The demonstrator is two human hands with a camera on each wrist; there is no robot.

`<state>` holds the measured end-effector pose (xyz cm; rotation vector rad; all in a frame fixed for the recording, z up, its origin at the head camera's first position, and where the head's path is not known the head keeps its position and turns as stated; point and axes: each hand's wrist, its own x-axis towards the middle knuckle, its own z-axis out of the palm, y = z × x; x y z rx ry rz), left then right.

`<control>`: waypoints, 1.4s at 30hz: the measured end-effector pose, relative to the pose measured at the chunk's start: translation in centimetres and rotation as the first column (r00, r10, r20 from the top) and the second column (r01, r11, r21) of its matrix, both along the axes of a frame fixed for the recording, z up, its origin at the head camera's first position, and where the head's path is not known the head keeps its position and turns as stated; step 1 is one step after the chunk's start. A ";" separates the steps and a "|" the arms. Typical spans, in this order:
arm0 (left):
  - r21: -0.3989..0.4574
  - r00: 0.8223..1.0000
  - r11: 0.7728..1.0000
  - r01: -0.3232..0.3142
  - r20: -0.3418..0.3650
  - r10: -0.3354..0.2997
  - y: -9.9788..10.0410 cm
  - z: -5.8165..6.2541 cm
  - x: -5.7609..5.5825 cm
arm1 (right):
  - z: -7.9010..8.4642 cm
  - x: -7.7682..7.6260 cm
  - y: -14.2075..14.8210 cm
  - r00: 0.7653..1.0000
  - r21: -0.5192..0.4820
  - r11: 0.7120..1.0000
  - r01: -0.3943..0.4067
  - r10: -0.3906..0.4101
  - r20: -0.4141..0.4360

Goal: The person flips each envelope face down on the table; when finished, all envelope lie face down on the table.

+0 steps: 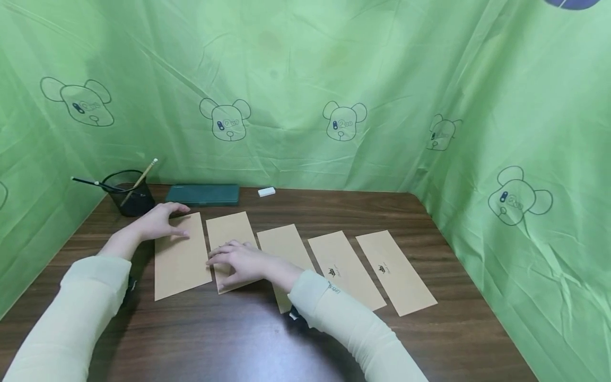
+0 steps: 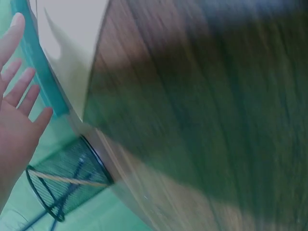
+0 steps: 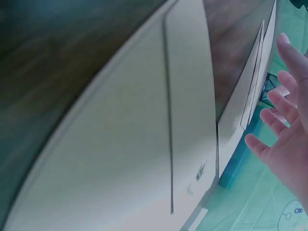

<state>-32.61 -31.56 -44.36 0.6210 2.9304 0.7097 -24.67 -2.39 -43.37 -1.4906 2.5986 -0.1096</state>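
Several flat brown paper rectangles, envelope-like, lie in a row on the dark wooden table [image 1: 248,345]. My left hand [image 1: 159,222] is over the upper part of the leftmost paper rectangle [image 1: 183,268], thumb spread away from the fingers. Over the second paper rectangle [image 1: 232,225] is my right hand [image 1: 241,261], fingers loosely extended toward the left. Its forearm crosses above the third paper rectangle [image 1: 281,239]. The fourth [image 1: 350,268] and the rightmost paper rectangle [image 1: 398,273] each carry a small dark printed mark. Neither hand grips anything; whether the fingertips touch the paper, I cannot tell.
A black mesh pen cup [image 1: 131,199] with pencils stands at the back left. Beside it lies a dark teal flat case [image 1: 204,194], then a small white block [image 1: 266,191] like an eraser. Green curtain [image 1: 286,69] hangs behind and along both sides of the table.
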 end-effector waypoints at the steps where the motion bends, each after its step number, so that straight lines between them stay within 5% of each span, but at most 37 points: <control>1: -0.004 1.000 1.000 0.000 -0.008 0.000 0.5 0.2 0.1 | 0.2 0.0 0.4 1.000 -0.004 1.000 -0.003 0.003 -0.007; 7: -0.030 1.000 0.999 0.015 0.010 -0.014 3.1 0.5 0.5 | 1.1 0.2 3.2 1.000 -0.018 1.000 0.012 -0.012 -0.025; 17: -0.059 0.999 0.998 0.036 0.040 -0.034 5.2 -0.9 0.6 | 0.7 0.3 7.7 0.995 0.014 0.995 0.100 -0.100 -0.028; 25: -0.087 0.998 0.996 0.037 0.044 -0.034 5.4 -1.3 0.6 | 0.1 0.8 8.6 0.990 0.080 0.991 0.108 -0.100 -0.097; 32: -0.066 0.998 0.997 0.038 0.043 -0.035 5.4 -1.1 0.1 | -0.5 0.5 8.8 0.993 0.034 0.995 0.096 -0.093 -0.075; 42: 0.056 0.995 0.998 0.023 0.096 -0.029 5.2 -0.4 -0.3 | -0.4 0.6 8.6 0.997 -0.018 0.997 0.073 -0.073 -0.036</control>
